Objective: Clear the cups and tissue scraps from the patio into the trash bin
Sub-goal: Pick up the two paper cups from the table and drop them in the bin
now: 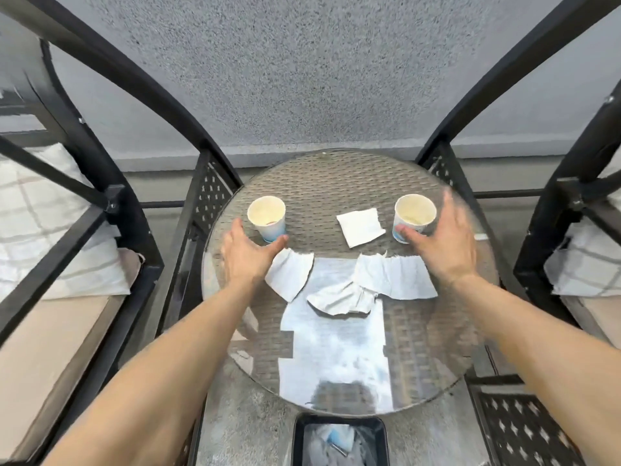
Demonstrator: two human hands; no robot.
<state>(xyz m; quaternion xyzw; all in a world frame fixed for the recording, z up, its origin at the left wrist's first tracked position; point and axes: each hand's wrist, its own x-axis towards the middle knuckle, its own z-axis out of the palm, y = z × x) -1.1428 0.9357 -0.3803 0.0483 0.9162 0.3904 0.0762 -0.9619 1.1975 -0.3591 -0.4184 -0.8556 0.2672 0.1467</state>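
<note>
Head cam, both hands spread, fingers apart, gripping nothing: left hand (247, 252) has its thumb tip just at the base of the left cup (267, 217), which sits up & slightly right of it; right hand (443, 243) cups round the right cup (414, 216), thumb touching its lower wall, fingers blurred at the far side. Each hand is nearer its own cup; both cups upright, white paper w/ blue print low down, look empty, on the round glass table (447, 348). Tissue scraps (364, 284) lie btw the wrists, a squarer piece (360, 227) btw the cups, trash bin (339, 440) on the floor at the near edge.
</note>
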